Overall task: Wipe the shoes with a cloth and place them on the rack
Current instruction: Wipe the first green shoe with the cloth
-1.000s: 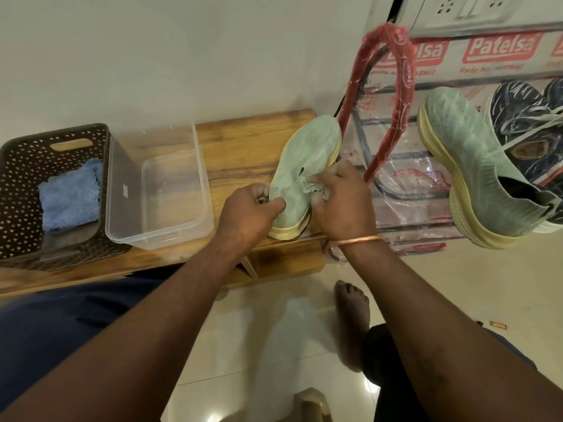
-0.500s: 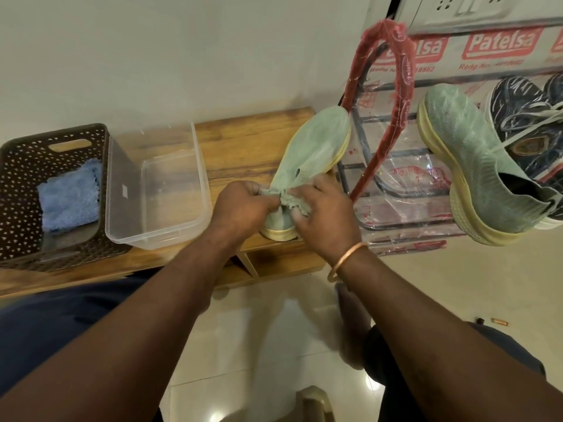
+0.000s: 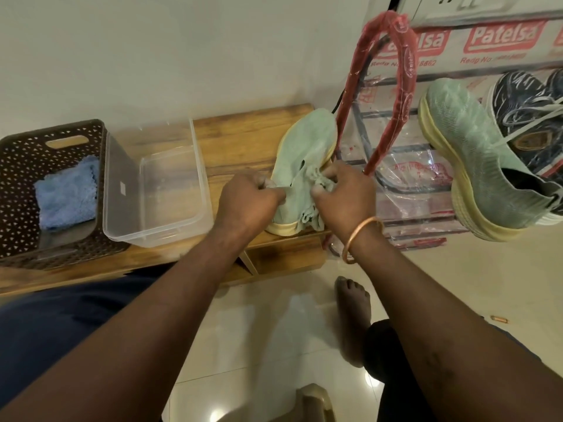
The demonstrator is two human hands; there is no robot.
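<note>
Green shoe (image 3: 307,153) on bench, gripped between left hand (image 3: 248,202) and right hand (image 3: 342,197).

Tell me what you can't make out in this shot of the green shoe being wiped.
Head view:
- Opening of the pale green knit shoe on the wooden bench: hidden behind the left hand and right hand.
- The pale green cloth: mostly bunched under the right hand.
- The dark blue patterned shoe: cut off by the right edge.

Knit mesh shoe (image 3: 307,153), grained wooden bench (image 3: 243,138), clear glossy plastic tub (image 3: 122,190), perforated plastic basket (image 3: 21,166).
</note>
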